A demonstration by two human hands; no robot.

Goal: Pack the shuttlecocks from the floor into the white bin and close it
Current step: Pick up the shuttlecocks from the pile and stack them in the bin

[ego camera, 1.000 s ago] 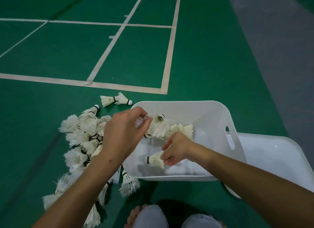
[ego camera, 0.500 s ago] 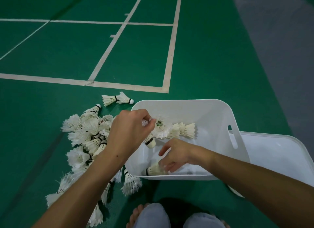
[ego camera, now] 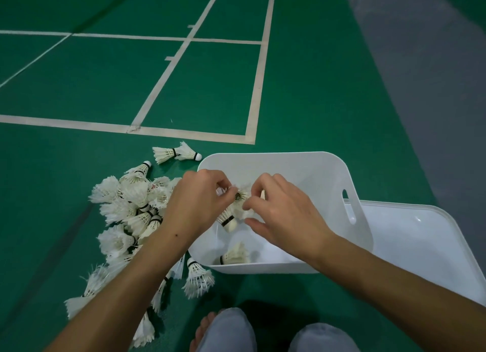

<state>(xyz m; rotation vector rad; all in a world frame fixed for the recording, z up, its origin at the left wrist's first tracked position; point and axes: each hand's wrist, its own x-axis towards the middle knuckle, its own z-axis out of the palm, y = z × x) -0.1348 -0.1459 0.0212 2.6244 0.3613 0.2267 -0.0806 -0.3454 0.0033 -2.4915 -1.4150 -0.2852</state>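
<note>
Right hand [ego camera: 284,215] risen; both hands pinch feathered shuttlecocks [ego camera: 236,207] above smooth white bin [ego camera: 323,173].

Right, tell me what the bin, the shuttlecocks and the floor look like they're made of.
White bin: looks like smooth moulded plastic, with rounded corners and a cut-out handle.
Shuttlecocks: apparently real feathers, frayed and splayed, on pale rounded bases, possibly cork.
Floor: matte green court surface with painted-looking white lines, probably vinyl or rubber.
</note>
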